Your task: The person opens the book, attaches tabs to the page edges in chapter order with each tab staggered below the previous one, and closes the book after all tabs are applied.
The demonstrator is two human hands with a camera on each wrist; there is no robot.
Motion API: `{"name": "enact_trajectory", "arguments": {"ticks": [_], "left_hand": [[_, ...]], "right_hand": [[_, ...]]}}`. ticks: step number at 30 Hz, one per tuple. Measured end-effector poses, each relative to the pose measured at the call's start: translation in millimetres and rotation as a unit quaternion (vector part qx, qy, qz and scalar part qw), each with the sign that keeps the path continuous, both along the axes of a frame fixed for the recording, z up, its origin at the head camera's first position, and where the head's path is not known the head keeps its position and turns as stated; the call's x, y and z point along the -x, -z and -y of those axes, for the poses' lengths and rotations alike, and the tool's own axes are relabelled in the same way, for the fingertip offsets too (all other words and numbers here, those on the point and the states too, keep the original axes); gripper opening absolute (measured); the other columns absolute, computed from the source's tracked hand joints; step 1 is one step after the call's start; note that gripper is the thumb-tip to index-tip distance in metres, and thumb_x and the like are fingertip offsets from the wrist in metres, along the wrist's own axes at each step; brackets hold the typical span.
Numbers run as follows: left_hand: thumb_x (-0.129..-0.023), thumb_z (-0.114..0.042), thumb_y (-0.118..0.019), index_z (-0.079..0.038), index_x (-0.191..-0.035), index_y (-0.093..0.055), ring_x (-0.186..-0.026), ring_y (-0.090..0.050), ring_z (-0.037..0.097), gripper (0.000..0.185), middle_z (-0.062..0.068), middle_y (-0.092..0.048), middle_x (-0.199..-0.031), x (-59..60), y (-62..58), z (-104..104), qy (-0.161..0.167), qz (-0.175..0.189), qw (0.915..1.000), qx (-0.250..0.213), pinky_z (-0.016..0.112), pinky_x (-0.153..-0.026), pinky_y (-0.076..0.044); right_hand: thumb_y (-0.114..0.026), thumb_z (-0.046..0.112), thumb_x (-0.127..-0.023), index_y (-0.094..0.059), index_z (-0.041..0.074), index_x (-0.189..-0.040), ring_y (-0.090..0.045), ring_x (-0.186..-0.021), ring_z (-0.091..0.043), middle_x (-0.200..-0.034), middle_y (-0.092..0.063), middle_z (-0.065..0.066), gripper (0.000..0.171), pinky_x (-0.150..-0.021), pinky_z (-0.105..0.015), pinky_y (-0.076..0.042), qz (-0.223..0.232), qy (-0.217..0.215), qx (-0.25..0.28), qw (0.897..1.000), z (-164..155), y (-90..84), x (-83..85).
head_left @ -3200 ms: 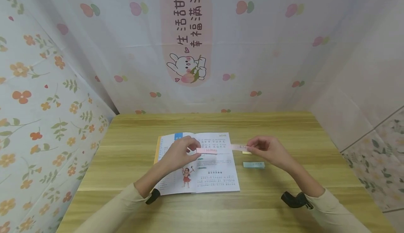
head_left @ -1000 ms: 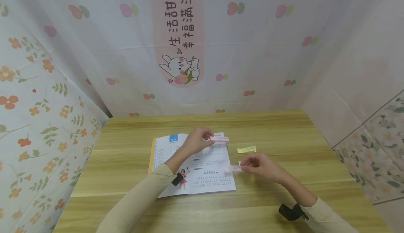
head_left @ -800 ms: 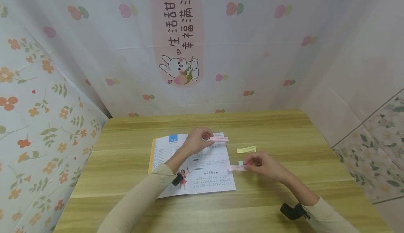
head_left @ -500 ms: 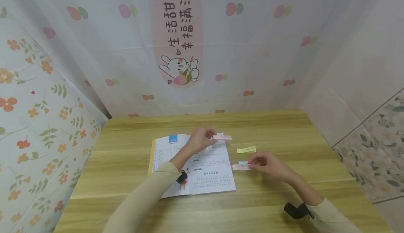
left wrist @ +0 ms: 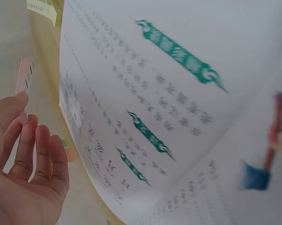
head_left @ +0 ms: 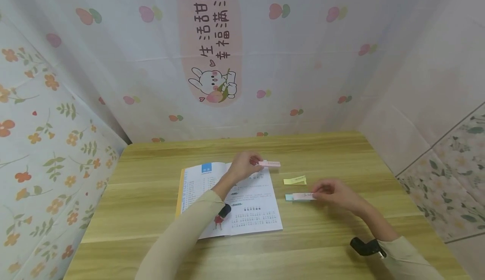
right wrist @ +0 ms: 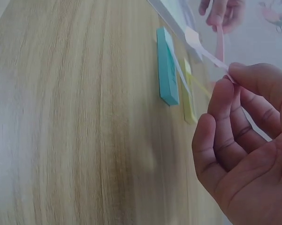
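Two pink strips are in play, one in each of my hands. My left hand (head_left: 242, 167) pinches its pink strip (head_left: 270, 164) between thumb and fingertips over the far right corner of the open book (head_left: 231, 200); a moment back it hung a little further in over the page, and it has since crept outward past the book's edge. My right hand (head_left: 333, 192) has travelled more: it held the second pink strip (head_left: 304, 196) at the book's right edge, overlapping the page, and now that strip lies out over the table (head_left: 151, 238), right on top of the blue pad (right wrist: 166, 68), my thumb and forefinger closed on its end. The yellow pad (head_left: 295, 180) sits just beyond, towards the table's far edge, untouched. I judge the right strip is being brought back to the pads while the left one is readied for the page.
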State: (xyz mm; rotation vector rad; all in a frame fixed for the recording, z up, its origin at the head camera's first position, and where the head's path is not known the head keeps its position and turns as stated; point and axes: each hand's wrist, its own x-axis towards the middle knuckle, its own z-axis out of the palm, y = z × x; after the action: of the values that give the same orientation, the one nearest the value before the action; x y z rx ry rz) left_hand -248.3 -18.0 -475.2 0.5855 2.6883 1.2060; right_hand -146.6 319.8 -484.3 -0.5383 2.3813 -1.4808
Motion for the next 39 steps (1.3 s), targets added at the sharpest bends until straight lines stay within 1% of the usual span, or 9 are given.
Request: {"name": "enact_trajectory", "arguments": {"ticks": [4, 9, 14, 16, 20, 27, 31, 35, 39], "left_hand": [[-0.09, -0.018, -0.081, -0.01, -0.11, -0.075, -0.096, -0.064, 0.016, 0.023, -0.002, -0.07, -0.099, 4.1, -3.4, -9, 0.0, 0.002, 1.0, -0.008, 0.032, -0.086, -0.051], [-0.09, -0.016, -0.08, -0.011, -0.108, -0.075, -0.095, -0.064, 0.016, 0.019, -0.001, -0.069, -0.098, 8.2, -5.6, -21, 0.0, 0.003, 1.0, -0.001, 0.032, -0.086, -0.051], [-0.089, -0.012, -0.08, -0.009, -0.107, -0.075, -0.093, -0.064, 0.015, 0.019, -0.001, -0.069, -0.097, 11.1, 0.8, -31, -0.008, 0.002, 1.0, 0.0, 0.029, -0.083, -0.052], [-0.089, -0.011, -0.08, -0.009, -0.108, -0.075, -0.091, -0.064, 0.014, 0.019, -0.001, -0.069, -0.096, 11.9, 4.1, -34, -0.012, 0.007, 0.9999, 0.0, 0.028, -0.082, -0.052], [-0.088, -0.011, -0.08, -0.01, -0.108, -0.076, -0.088, -0.062, 0.013, 0.02, -0.003, -0.068, -0.094, 12.6, 7.9, -39, -0.022, 0.021, 0.9995, 0.005, 0.026, -0.078, -0.051], [-0.087, -0.015, -0.082, -0.011, -0.104, -0.075, -0.079, -0.059, 0.012, 0.018, -0.003, -0.066, -0.09, 12.7, 13.8, -49, -0.024, 0.022, 0.999, 0.031, 0.026, -0.069, -0.049], [-0.088, -0.018, -0.082, -0.014, -0.102, -0.074, -0.078, -0.057, 0.011, 0.017, -0.006, -0.065, -0.087, 11.9, 17.5, -55, -0.028, 0.021, 0.9976, 0.059, 0.027, -0.067, -0.047], [-0.087, -0.017, -0.083, -0.015, -0.102, -0.074, -0.078, -0.057, 0.011, 0.017, -0.006, -0.064, -0.086, 9.2, 14.4, -58, -0.03, 0.022, 0.9965, 0.075, 0.027, -0.067, -0.047], [-0.087, -0.018, -0.082, -0.015, -0.101, -0.074, -0.076, -0.057, 0.012, 0.016, -0.006, -0.063, -0.084, 8.4, 12.3, -61, -0.029, 0.019, 0.995, 0.093, 0.027, -0.066, -0.046]], "right_hand": [[-0.071, 0.007, -0.096, -0.071, -0.001, -0.103, -0.068, -0.086, -0.029, -0.097, -0.07, -0.013, 0.011, -0.073, -0.033, -0.056, 0.008, -0.002, 0.001, 1.0, -5, -0.9, 0.1], [-0.071, 0.008, -0.096, -0.071, 0.0, -0.103, -0.068, -0.088, -0.031, -0.098, -0.071, -0.013, 0.011, -0.074, -0.033, -0.056, 0.021, -0.001, 0.003, 1.0, -10, -3.4, 1.6], [-0.07, 0.008, -0.097, -0.071, 0.0, -0.103, -0.067, -0.09, -0.023, -0.103, -0.07, -0.015, 0.01, -0.076, -0.031, -0.056, 0.014, 0.008, -0.009, 1.0, -18, -7.7, 2.0], [-0.069, 0.007, -0.097, -0.071, -0.002, -0.104, -0.067, -0.09, -0.023, -0.104, -0.069, -0.016, 0.011, -0.075, -0.032, -0.056, 0.019, 0.012, -0.009, 1.0, -21, -9.1, 2.0], [-0.069, 0.008, -0.098, -0.07, -0.003, -0.105, -0.067, -0.09, -0.028, -0.102, -0.069, -0.017, 0.013, -0.075, -0.036, -0.058, 0.029, 0.019, -0.013, 0.999, -28, -10.9, 1.9], [-0.069, 0.011, -0.098, -0.071, 0.001, -0.104, -0.067, -0.087, -0.028, -0.098, -0.071, -0.012, 0.012, -0.071, -0.035, -0.057, 0.014, 0.032, -0.04, 0.999, -37, -9.0, 4.2], [-0.069, 0.013, -0.098, -0.071, 0.001, -0.105, -0.065, -0.085, -0.03, -0.098, -0.069, -0.016, 0.014, -0.071, -0.036, -0.056, 0.02, 0.034, -0.044, 0.998, -39, -9.4, 5.6], [-0.07, 0.014, -0.098, -0.07, 0.0, -0.106, -0.064, -0.084, -0.031, -0.098, -0.068, -0.021, 0.016, -0.071, -0.036, -0.055, 0.032, 0.039, -0.044, 0.998, -40, -9.6, 5.4], [-0.069, 0.014, -0.098, -0.07, -0.001, -0.105, -0.063, -0.082, -0.029, -0.097, -0.068, -0.021, 0.016, -0.069, -0.035, -0.055, 0.033, 0.042, -0.04, 0.998, -39, -10.1, 5.1]]}}
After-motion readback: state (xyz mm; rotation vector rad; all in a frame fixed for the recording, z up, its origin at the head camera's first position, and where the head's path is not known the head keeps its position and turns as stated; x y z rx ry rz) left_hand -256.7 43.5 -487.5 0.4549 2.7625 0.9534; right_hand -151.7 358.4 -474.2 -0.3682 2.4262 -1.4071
